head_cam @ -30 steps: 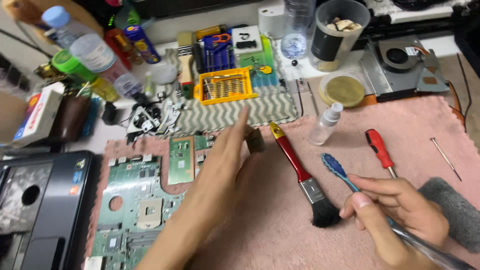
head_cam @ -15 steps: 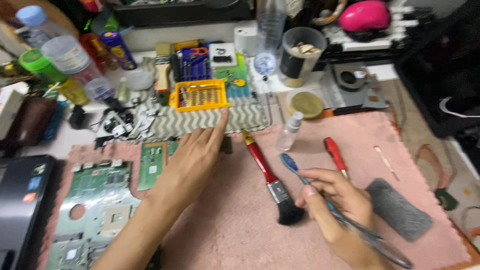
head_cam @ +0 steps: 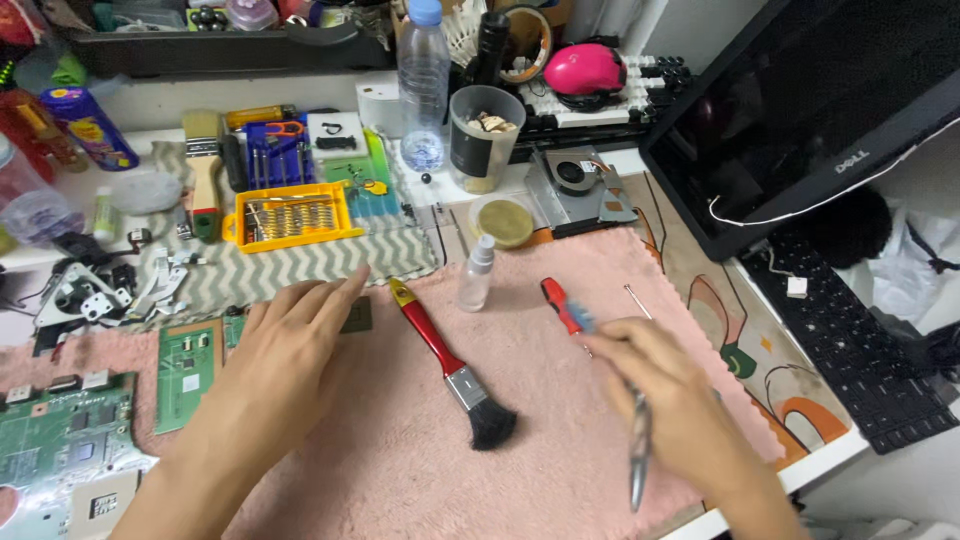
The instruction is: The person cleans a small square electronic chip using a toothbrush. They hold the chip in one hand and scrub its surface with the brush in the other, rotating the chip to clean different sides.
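Your right hand (head_cam: 665, 385) is blurred, so much of it is hard to read; its grip is curled around a slim grey metal tool with a blue tip (head_cam: 638, 455), whose blue end pokes out above the knuckles beside the red-handled screwdriver (head_cam: 561, 305), while the grey shaft runs down past the wrist. Whether the tool touches the screwdriver cannot be told. Your left hand (head_cam: 290, 355) lies flat on the pink fleece cloth (head_cam: 560, 440) with fingers spread, holding nothing, and it covers part of a small dark square chip (head_cam: 357, 316) at its fingertips. The green circuit board (head_cam: 60, 440) at the left is cut off by the picture's edge. Between your hands lies a red-handled brush with black bristles (head_cam: 450, 365), and just above it stands a small clear spray bottle (head_cam: 476, 274). Farther back on the table sit a yellow tray of screwdriver bits (head_cam: 290, 215) and a clear plastic cup (head_cam: 485, 135).
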